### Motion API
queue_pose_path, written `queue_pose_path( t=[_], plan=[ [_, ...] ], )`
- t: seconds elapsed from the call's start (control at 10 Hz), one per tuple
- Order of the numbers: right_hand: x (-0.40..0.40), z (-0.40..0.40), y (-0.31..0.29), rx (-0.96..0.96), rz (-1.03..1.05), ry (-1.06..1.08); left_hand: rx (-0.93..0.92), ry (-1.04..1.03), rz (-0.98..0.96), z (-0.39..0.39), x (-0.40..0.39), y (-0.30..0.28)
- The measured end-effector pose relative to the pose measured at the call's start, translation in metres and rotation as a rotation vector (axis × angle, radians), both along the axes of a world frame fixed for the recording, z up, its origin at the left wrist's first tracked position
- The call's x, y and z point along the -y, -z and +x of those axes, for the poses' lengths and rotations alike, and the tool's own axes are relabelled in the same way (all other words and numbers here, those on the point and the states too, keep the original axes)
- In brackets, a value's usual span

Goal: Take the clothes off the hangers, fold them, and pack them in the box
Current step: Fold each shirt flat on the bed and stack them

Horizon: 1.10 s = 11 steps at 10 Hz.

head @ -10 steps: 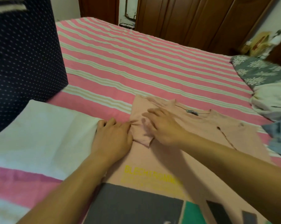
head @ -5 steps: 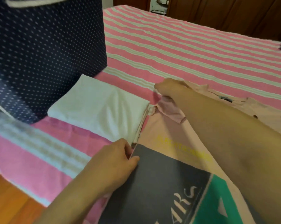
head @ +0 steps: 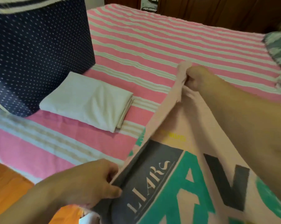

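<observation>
The pink T-shirt (head: 193, 126) lies print-up on the near right part of the bed (head: 152, 46), with its left edge lifted off the cover. That raised edge runs as a long line from near the person, low in the view, up and away toward the far right. The left hand (head: 91, 183) pinches the near end of the edge, thumb on the dark printed panel; the right hand (head: 199, 76) is closed on a bunch of cloth at the far end (probably the shoulder or sleeve). So each hand holds one end of the fold line, and the body of the shirt lies to their right; folding this side in looks like the step in hand. A folded white garment (head: 89, 101) rests on the bed just left of the shirt, apart from it, touching or nearly touching the navy dotted box (head: 36, 50) behind it.
</observation>
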State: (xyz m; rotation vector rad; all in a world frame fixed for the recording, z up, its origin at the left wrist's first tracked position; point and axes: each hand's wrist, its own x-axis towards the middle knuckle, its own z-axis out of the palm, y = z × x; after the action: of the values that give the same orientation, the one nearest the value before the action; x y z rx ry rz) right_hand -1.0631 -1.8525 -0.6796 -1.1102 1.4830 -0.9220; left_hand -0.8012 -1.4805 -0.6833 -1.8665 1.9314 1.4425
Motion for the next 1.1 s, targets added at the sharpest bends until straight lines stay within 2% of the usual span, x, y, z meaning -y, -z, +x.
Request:
queue_pose_path(
  t=[0.1, 0.2, 0.3, 0.4, 0.7, 0.8, 0.9, 1.0, 1.1],
  plan=[
    [-0.045, -0.055, -0.023, 0.248, 0.023, 0.18, 0.024, -0.036, -0.048, -0.034, -0.038, -0.005],
    [-0.087, -0.091, -0.019, 0.148, 0.165, 0.155, 0.06, -0.142, -0.211, -0.089, -0.079, -0.002],
    [-0.114, -0.114, 0.006, 0.231, 0.301, 0.097, 0.085, -0.196, -0.35, -0.148, -0.109, 0.009],
    [-0.115, -0.116, 0.012, 0.265, 0.259, 0.04, 0.203, -0.203, -0.479, -0.183, -0.118, 0.021],
    [-0.11, -0.111, -0.012, 0.092, 0.112, 0.065, 0.282, -0.255, -0.415, -0.207, -0.119, -0.005],
    [-0.101, -0.117, 0.013, 0.013, 0.143, 0.011, 0.255, -0.205, -0.335, -0.223, -0.116, 0.007],
    [-0.108, -0.118, 0.026, 0.042, 0.176, 0.051, 0.005, -0.212, -0.203, -0.236, -0.118, 0.019],
    [-0.114, -0.114, 0.023, -0.022, 0.129, 0.003, -0.094, -0.186, -0.141, -0.207, -0.126, 0.032],
    [-0.14, -0.11, 0.012, -0.28, 0.067, -0.01, 0.091, -0.337, -0.289, -0.15, -0.132, 0.039]
  ],
)
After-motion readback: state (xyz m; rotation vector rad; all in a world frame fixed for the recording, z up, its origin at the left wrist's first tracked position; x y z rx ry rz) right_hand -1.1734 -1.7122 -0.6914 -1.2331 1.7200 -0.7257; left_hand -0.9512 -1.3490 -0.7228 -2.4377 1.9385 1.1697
